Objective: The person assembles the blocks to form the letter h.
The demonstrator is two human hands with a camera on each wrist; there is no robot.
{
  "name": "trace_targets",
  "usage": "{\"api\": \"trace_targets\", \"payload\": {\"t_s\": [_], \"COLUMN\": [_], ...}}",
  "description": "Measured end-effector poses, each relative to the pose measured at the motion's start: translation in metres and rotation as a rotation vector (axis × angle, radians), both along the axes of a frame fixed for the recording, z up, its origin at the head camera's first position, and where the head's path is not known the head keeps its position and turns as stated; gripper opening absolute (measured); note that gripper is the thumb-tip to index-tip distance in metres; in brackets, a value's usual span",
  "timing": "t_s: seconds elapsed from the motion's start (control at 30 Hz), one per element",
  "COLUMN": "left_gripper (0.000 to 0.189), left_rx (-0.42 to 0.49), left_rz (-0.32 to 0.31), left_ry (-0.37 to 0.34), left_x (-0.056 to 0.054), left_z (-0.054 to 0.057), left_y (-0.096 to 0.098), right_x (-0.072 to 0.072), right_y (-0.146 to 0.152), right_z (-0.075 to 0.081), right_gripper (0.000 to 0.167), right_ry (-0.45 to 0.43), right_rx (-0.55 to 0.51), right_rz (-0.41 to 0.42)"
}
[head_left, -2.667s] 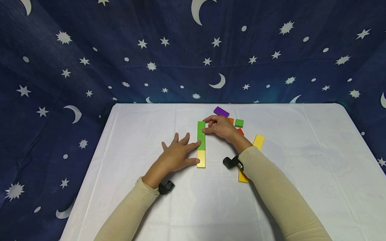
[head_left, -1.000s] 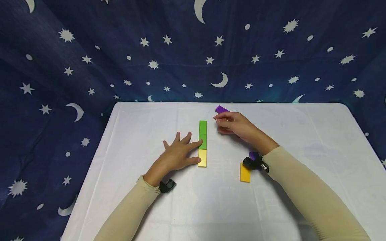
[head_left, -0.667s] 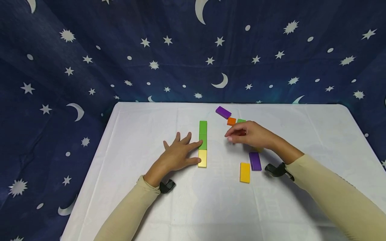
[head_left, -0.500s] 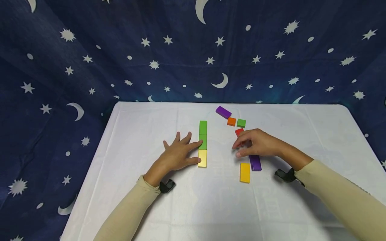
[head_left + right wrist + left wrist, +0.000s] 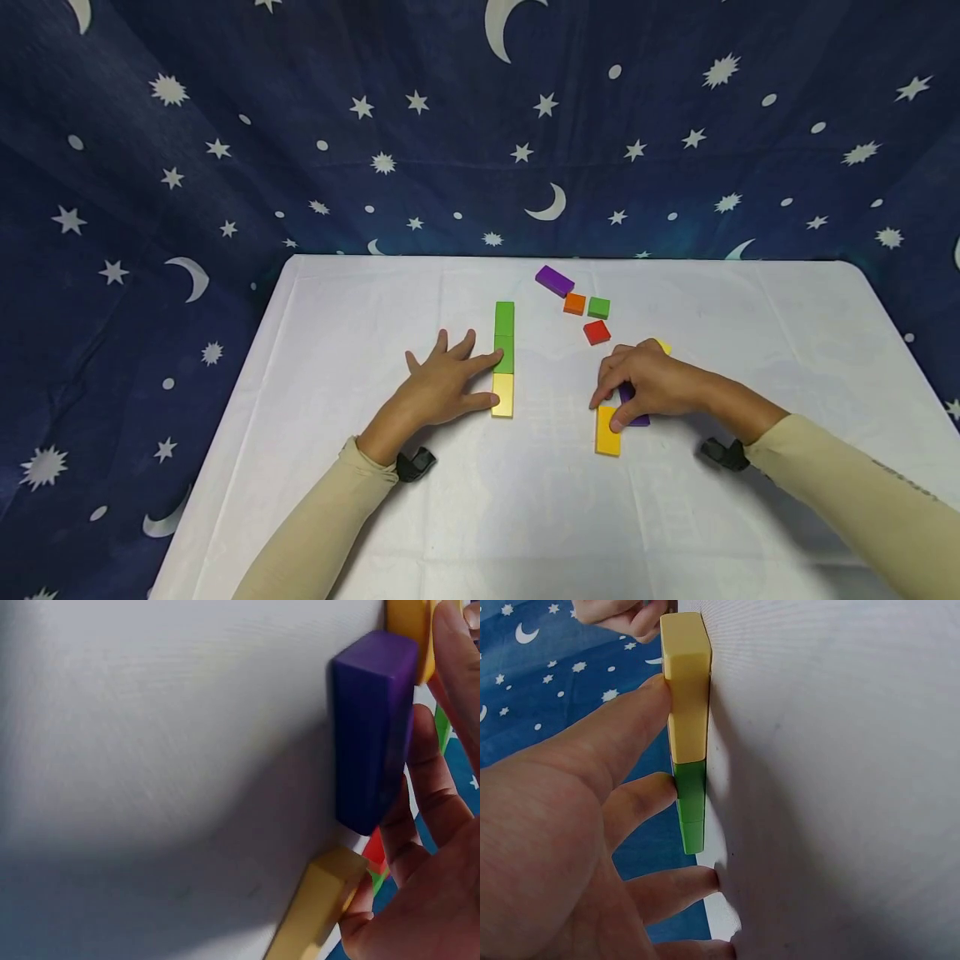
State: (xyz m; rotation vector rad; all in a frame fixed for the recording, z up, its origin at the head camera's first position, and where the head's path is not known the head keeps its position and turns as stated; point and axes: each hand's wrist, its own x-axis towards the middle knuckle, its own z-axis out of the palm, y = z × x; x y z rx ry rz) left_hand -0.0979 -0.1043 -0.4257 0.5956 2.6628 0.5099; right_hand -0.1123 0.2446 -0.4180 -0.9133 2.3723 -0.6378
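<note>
My left hand (image 5: pixel 431 390) is spread on the table, its thumb touching the pale yellow block (image 5: pixel 502 406) and its index finger the nearer of two green blocks (image 5: pixel 505 318). These three stand end to end in a straight column, seen edge-on in the left wrist view. My right hand (image 5: pixel 651 382) has thumb and index finger on either side of the upper end of an orange-yellow block (image 5: pixel 608 442), pinching it. Beneath that hand lies a purple block (image 5: pixel 371 735), partly hidden. Another yellow block (image 5: pixel 319 900) lies under the outer fingers, mostly covered in the head view.
Behind the right hand lie a red block (image 5: pixel 597 332), a small green block (image 5: pixel 598 307), an orange block (image 5: pixel 574 304) and a second purple block (image 5: pixel 555 281). A white cloth covers the table (image 5: pixel 450 533). A dark star-patterned curtain (image 5: pixel 420 192) hangs at the back.
My right hand has left the far green block and come back toward me and rightward, down to the orange-yellow block. The left hand keeps its place along the column.
</note>
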Motion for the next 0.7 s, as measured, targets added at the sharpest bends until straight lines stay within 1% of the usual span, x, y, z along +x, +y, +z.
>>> {"api": "trace_targets", "payload": {"t_s": [0.13, 0.23, 0.43, 0.6, 0.7], "left_gripper": [0.069, 0.069, 0.068, 0.068, 0.068], "left_rx": [0.001, 0.001, 0.001, 0.003, 0.004], "left_rz": [-0.002, -0.002, -0.001, -0.004, -0.006], "left_ry": [0.002, 0.002, -0.004, -0.005, -0.003], "left_x": [0.0001, 0.0002, -0.0003, -0.0002, -0.0002], "left_z": [-0.0007, -0.0011, -0.0011, -0.0006, -0.0008], "left_y": [0.0001, 0.0, -0.0005, -0.0013, -0.0018], "right_x": [0.0002, -0.0015, -0.0065, -0.0058, -0.0049], "right_y": [-0.0008, 0.0005, 0.0035, 0.0024, 0.0021], "right_z": [-0.0032, -0.0036, -0.0068, -0.0084, -0.0075], "right_gripper": [0.027, 0.025, 0.022, 0.023, 0.027], "right_ry": [-0.036, -0.044, -0.011, 0.014, 0.014], "right_rx": [0.018, 0.02, 0.004, 0.029, 0.037], "right_rz": [-0.017, -0.02, -0.049, -0.075, -0.084]}}
